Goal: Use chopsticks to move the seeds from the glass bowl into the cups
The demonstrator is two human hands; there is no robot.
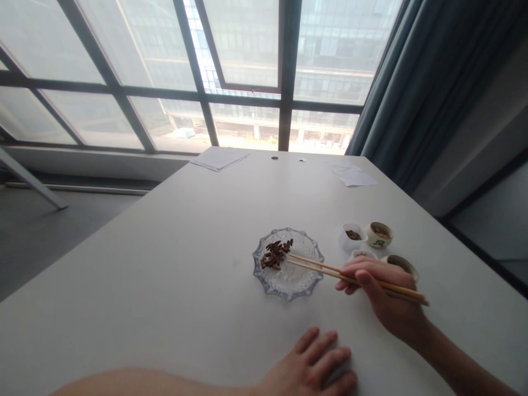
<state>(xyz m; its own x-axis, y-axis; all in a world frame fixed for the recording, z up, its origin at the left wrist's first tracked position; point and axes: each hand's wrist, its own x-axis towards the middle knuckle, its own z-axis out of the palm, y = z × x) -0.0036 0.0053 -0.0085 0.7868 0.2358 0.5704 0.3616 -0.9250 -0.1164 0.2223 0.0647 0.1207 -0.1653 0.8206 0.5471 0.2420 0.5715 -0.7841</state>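
Dark pieces (273,256) lie forward-left of right hand (390,314), which grips chopsticks (319,264) aimed at them; left hand (307,366) rests flat, empty, on surface (177,286).

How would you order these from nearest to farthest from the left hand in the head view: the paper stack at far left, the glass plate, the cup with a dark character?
1. Glass plate: just ahead of the left hand, slightly left.
2. Cup with a dark character: farther ahead, to the right.
3. Paper stack: far ahead, to the left.
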